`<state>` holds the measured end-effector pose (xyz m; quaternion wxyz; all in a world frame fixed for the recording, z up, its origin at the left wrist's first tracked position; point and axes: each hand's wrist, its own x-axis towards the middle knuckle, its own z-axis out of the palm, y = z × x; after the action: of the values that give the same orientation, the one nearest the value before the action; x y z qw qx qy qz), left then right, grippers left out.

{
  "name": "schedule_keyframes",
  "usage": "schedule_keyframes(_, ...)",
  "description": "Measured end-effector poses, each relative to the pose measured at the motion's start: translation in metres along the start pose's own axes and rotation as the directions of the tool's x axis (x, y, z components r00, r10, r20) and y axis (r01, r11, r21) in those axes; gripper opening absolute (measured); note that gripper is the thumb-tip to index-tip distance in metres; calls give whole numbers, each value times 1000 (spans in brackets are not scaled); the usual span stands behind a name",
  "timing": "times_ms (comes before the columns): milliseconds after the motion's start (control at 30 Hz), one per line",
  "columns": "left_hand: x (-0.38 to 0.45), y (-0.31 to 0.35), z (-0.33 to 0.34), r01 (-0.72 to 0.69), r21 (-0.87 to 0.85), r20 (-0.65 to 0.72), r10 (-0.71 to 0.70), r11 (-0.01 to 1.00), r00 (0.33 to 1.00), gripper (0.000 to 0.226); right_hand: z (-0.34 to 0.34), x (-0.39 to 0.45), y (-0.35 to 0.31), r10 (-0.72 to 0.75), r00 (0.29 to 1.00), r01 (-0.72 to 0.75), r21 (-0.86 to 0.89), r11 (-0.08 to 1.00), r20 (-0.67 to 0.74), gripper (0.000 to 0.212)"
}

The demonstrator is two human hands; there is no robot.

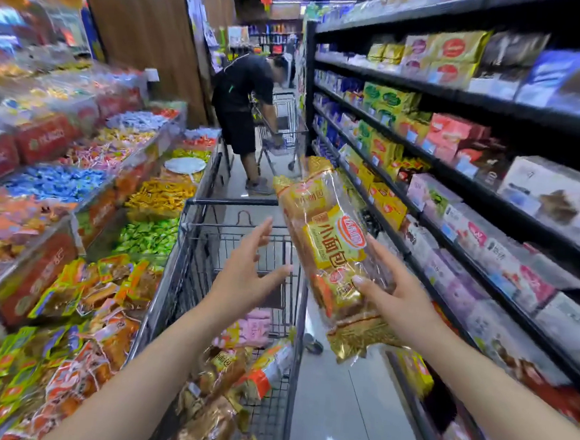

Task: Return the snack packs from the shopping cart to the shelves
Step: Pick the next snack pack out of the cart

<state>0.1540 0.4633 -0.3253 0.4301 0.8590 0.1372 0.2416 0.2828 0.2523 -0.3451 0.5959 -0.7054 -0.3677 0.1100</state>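
A shop aisle runs ahead, its pale floor (343, 412) shining under the lights. The shopping cart (245, 203) stands in the middle of it, a wire cart with a dark rim. To the left of the cart, open bins of wrapped sweets (54, 182) step up in rows: blue, yellow, green and orange heaps. To the right of the cart stand the shelves (495, 107), dark boards stacked with boxes and bags of biscuits and cakes. Beyond the cart, further down the aisle, a person in black clothes (241, 106) bends over a second cart (284, 130).

The right hand (396, 296) grips a snack pack (331, 250) above the cart's right edge, between the cart and the shelves. It is a long clear bag of small bread with a yellow and red label and gold ends, tilted with its far end higher. The thumb lies on the front of the bag and the fingers (379, 252) curl round behind it.

The left hand (243, 271) hovers over the cart's basket, just left of the pack, holding nothing; its fingers are spread and straight, apart from the bag.

Inside the cart, nearer the person, lie more snack packs (227, 363): gold-ended bread bags and a pink one, piled loosely.
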Motion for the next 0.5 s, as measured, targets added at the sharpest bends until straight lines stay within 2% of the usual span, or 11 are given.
schedule_keyframes(100, 4, 32, 13, -253, 271, 34, 253, 929, 967, 87, -47, -34, -9, -14, 1000, 14, -74, 997, 1, 61)
schedule_keyframes(200, 10, 61, 34, -454, 437, 145, 437, 776, 888, 91, -88, -70, -14, -17, 1000, 20, -191, 981, 18, 60)
schedule_keyframes(267, 16, 79, 52, -581, 510, 244, 541, 634, 805, 97, -110, -95, -16, 5, 999, 2, -226, 974, 32, 61)
schedule_keyframes(400, 21, 114, 88, -744, 539, 444, 617, 395, 649, 113, -149, -139, -22, 34, 999, -27, -355, 935, 13, 57)
schedule_keyframes(500, 23, 136, 115, -838, 498, 601, 608, 223, 519, 121, -171, -169, -32, 50, 998, -56, -418, 907, -24, 59)
